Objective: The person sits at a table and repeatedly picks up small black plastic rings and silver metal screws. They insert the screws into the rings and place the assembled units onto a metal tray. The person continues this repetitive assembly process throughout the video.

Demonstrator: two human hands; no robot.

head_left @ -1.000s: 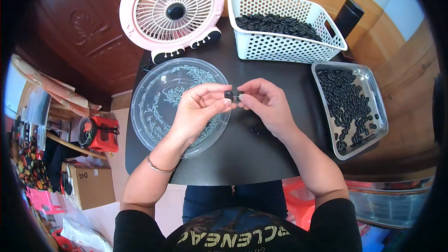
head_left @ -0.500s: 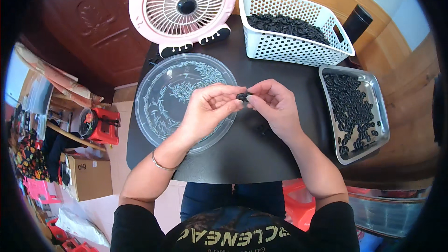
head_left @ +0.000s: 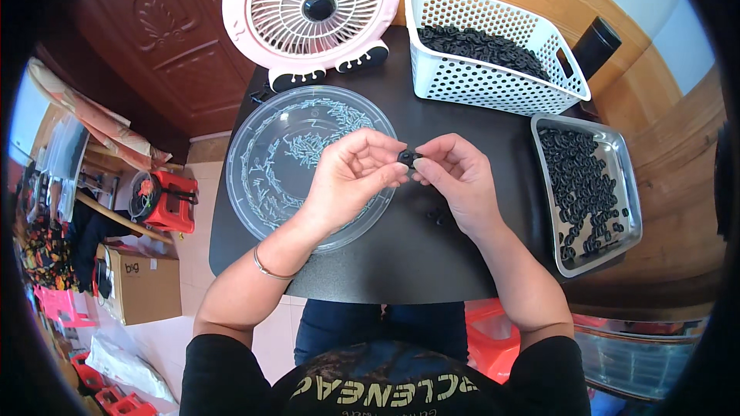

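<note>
My left hand (head_left: 351, 177) and my right hand (head_left: 461, 177) meet over the table's middle, both closed in a pinch. Between their fingertips is a small black part (head_left: 408, 158) with a rounded outline; its finer detail is too small to make out. Under and beside my left hand stands a clear round plastic tub (head_left: 248, 216) holding many small pale blue-grey pins (head_left: 307, 150). A few small black pieces (head_left: 438, 217) lie on the dark tabletop close to my right hand, partly hidden by it.
A steel tray (head_left: 637, 208) of small black oval parts sits at the right edge. Behind it is a white perforated basket (head_left: 501, 94) heaped with black pieces, beside a black cylinder (head_left: 598, 46). A pink fan (head_left: 389, 0) stands at the back left.
The black part has turned between my fingertips and shows more of its face. My hands stay together in nearly the same place. The whole view has shifted slightly.
</note>
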